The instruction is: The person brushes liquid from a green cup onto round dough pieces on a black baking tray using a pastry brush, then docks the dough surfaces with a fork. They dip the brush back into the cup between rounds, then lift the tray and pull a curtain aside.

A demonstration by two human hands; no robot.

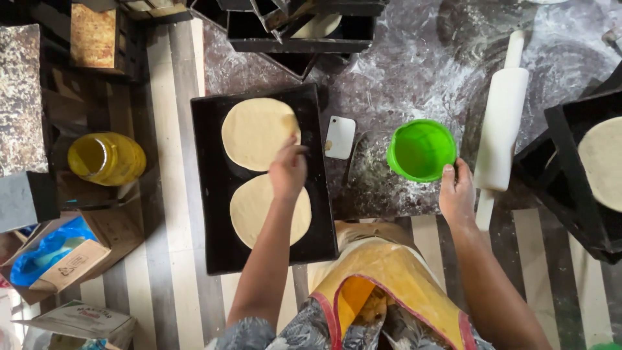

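Seen from the head camera, looking straight down. Left hand (288, 170) over a black baking tray (210, 194), fingers pinched on the right edge of the upper dough round (256, 133), lifting or pressing that edge; grip closed on the dough there. Lower dough round (256, 210) flat on the same tray, just below the first and partly under the wrist. Tray set on the dark, flour-dusted counter (402, 78), its near end hanging past the counter edge over a striped floor (172, 194). Right hand (457, 191) at the near rim of a green bowl (421, 149), thumb on the rim; whether clenched or merely resting, impossible to tell. Bowl standing on the floured counter, between a small white scraper (340, 136) to its left and a white rolling pin (500, 126) to its right, pin just beside the hand. Another black tray (570, 188) at far right with a further dough round (602, 162) on it. Stacked black tins (301, 29) at the top. Yellow jar (107, 157) on its side at left, cardboard box (58, 259) with blue plastic below it. Yellow apron (389, 272) at bottom centre.
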